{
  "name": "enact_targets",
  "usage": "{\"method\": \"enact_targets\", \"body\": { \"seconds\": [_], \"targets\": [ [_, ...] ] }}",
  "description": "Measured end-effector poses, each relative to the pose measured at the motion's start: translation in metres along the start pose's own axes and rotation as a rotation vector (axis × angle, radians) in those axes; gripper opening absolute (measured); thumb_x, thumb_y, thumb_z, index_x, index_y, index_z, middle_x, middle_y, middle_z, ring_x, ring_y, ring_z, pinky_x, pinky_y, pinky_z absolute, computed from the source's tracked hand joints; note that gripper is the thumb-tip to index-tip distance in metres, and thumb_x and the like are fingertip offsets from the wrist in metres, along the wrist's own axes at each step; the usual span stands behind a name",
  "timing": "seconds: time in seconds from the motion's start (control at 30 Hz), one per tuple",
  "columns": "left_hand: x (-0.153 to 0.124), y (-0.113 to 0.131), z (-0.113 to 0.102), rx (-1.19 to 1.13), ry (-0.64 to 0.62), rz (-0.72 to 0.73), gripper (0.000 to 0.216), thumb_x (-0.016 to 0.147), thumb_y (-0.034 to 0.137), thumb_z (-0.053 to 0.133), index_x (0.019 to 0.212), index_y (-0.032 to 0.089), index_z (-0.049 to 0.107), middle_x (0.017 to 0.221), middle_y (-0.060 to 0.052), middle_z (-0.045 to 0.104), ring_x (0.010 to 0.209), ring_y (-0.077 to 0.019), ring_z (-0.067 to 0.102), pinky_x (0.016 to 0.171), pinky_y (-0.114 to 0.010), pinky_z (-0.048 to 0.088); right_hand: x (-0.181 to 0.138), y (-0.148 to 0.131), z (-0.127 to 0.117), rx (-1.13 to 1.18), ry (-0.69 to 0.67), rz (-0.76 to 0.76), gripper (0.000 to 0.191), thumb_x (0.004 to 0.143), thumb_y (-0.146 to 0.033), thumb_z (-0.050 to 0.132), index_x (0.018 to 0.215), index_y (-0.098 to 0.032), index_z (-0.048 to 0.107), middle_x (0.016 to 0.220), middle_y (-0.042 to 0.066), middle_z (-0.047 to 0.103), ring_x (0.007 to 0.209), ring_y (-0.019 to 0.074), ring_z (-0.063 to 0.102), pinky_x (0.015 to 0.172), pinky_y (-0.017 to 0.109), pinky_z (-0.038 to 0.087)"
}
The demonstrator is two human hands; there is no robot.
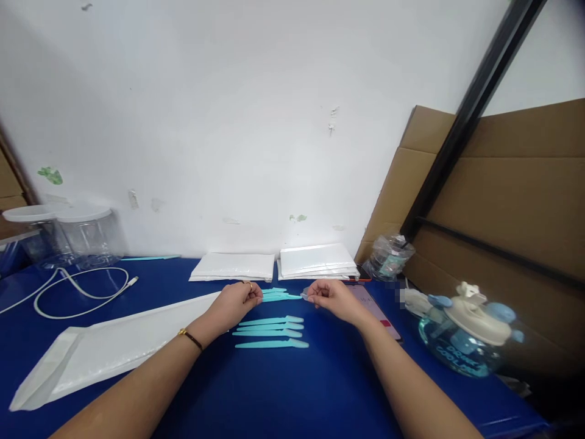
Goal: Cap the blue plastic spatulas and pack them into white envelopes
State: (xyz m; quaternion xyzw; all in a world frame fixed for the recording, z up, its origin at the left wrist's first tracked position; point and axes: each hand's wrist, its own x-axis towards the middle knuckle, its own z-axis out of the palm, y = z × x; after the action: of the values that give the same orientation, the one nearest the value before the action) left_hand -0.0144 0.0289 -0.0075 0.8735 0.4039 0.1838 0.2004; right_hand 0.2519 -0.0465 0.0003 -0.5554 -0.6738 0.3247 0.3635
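Observation:
A turquoise eyebrow razor spans the gap between my two hands. My left hand pinches its handle end. My right hand has thumb and fingers closed on a small clear cap at the blade end; whether the cap is on the blade or just off it I cannot tell. Close behind lie more turquoise razors, partly hidden by my left fingers. In front of my hands several matching razors lie roughly parallel on the blue table, blade ends to the right.
A long white padded mailer lies left, partly under my left arm. Stacked white mailers sit by the wall. A phone lies beside my right forearm; a drinking bottle stands right. Clear jars and a white cable are left.

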Motion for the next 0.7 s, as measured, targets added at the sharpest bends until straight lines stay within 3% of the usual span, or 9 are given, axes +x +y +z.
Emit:
{"method": "enact_targets", "body": {
  "seconds": [0.13, 0.33, 0.4, 0.53, 0.7],
  "targets": [
    [-0.001, 0.003, 0.0, -0.026, -0.011, 0.017, 0.021, 0.08, 0.036, 0.044, 0.079, 0.022, 0.059, 0.071, 0.001, 0.061, 0.065, -0.0142, 0.054, 0.058, -0.023, 0.037, 0.002, 0.005, 0.006, -0.017, -0.023, -0.009, 0.019, 0.074, -0.034, 0.063, 0.079, -0.015, 0.062, 0.064, 0.001, 0.061, 0.058, 0.0123, 0.057, 0.055, 0.022, 0.043],
    [-0.004, 0.009, 0.001, -0.016, -0.154, 0.083, 0.021, 0.079, 0.036, 0.047, 0.078, 0.022, 0.062, 0.075, 0.001, 0.062, 0.066, -0.0132, 0.055, 0.06, -0.022, 0.039, -0.001, -0.001, 0.014, -0.078, -0.142, -0.041, 0.014, 0.074, -0.029, 0.062, 0.077, -0.016, 0.064, 0.06, 0.0, 0.059, 0.055, 0.0115, 0.054, 0.052, 0.02, 0.041],
    [-0.004, 0.007, 0.0, 0.047, -0.099, 0.089, 0.019, 0.079, 0.036, 0.049, 0.083, 0.023, 0.063, 0.081, 0.001, 0.063, 0.073, -0.0146, 0.057, 0.065, -0.024, 0.039, -0.001, 0.002, 0.007, -0.126, -0.094, -0.035, 0.014, 0.075, -0.029, 0.06, 0.079, -0.016, 0.065, 0.064, 0.001, 0.061, 0.057, 0.0125, 0.055, 0.053, 0.021, 0.042],
    [-0.001, -0.003, -0.001, 0.254, 0.071, 0.068, 0.021, 0.08, 0.035, 0.05, 0.093, 0.024, 0.063, 0.095, -0.003, 0.062, 0.092, -0.0201, 0.054, 0.078, -0.03, 0.037, 0.002, 0.016, -0.014, -0.366, 0.145, -0.058, 0.013, 0.076, -0.018, 0.054, 0.081, -0.017, 0.066, 0.076, 0.004, 0.063, 0.067, 0.015, 0.056, 0.061, 0.025, 0.043],
    [0.005, -0.011, 0.0, 0.325, 0.04, 0.031, 0.019, 0.082, 0.034, 0.05, 0.088, 0.023, 0.063, 0.09, -0.004, 0.063, 0.092, -0.0207, 0.054, 0.078, -0.03, 0.036, 0.005, 0.028, -0.019, -0.54, 0.122, -0.085, 0.016, 0.073, -0.015, 0.057, 0.086, -0.019, 0.066, 0.084, 0.004, 0.061, 0.073, 0.0163, 0.055, 0.067, 0.026, 0.043]
  ]
}}
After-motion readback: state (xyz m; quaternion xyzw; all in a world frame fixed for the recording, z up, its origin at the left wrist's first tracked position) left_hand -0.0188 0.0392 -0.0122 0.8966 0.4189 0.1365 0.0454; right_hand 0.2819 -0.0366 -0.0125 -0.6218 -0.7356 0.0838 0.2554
